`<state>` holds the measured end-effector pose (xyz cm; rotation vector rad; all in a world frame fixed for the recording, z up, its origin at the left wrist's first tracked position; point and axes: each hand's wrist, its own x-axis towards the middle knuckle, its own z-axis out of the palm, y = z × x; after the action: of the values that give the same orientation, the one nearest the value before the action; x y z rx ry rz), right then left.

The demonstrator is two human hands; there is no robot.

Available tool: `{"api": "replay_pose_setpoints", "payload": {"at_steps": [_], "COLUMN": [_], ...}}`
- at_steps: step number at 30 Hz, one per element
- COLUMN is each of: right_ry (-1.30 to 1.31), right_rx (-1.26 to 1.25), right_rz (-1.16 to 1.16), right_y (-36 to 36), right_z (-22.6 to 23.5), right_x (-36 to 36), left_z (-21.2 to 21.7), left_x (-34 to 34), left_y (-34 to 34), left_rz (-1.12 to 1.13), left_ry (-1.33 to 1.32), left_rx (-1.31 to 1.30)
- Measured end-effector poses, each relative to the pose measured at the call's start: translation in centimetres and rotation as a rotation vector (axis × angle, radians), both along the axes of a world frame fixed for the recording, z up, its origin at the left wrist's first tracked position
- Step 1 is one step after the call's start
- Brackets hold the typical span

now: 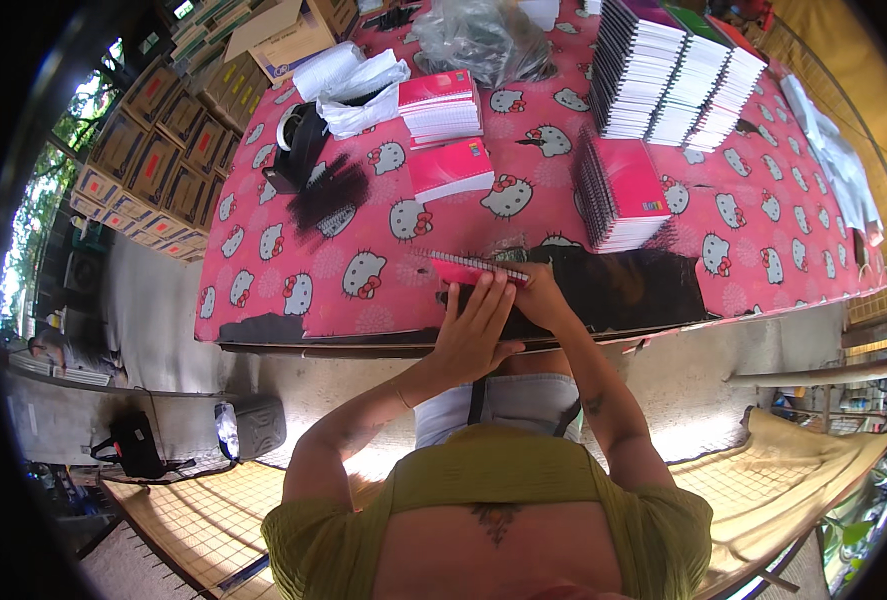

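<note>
At the near edge of the table (pixel 383 318) a pink spiral notebook (pixel 455 268) is tilted, its wire binding along the far side. My left hand (pixel 475 325) is closed on its near side, with long fingers laid against the cover. Around the notebook's right end my right hand (pixel 537 298) is closed, its fingertips partly hidden. Beyond the hands lies a small stack of pink-covered pads (pixel 451 170), with a taller pink stack (pixel 439 105) behind it. A pile of black binding wires (pixel 331 195) sits to the left.
A black tape dispenser (pixel 298 148) and white plastic bags (pixel 358 85) stand far left. On the right are a pink spiral notebook stack (pixel 623 190) and tall notebook stacks (pixel 653 75). A clear plastic bag (pixel 483 40) lies at the back. Cardboard boxes (pixel 158 140) are piled beyond the left edge.
</note>
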<state>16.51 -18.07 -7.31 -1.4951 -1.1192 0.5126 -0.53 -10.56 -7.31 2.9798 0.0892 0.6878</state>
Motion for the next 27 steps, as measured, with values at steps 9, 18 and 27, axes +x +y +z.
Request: {"api": "replay_pose_setpoints", "payload": {"at_steps": [9, 18, 27], "right_ry": [-0.070, -0.113, -0.101], "right_rx": [-0.124, 0.010, -0.035], "right_rz": [0.008, 0.062, 0.145], "right_y": [-0.7, -4.5, -3.2], "right_z": [1.5, 5.7, 5.7], "right_x": [0.0, 3.0, 4.3], "left_z": [4.9, 6.4, 6.4], "left_x": [3.9, 3.7, 3.9], "left_y": [3.5, 3.5, 3.7], "left_rz": [-0.020, -0.037, -0.026], "left_ry": [-0.165, -0.177, -0.180], "left_rx": [-0.113, -0.256, -0.281]}}
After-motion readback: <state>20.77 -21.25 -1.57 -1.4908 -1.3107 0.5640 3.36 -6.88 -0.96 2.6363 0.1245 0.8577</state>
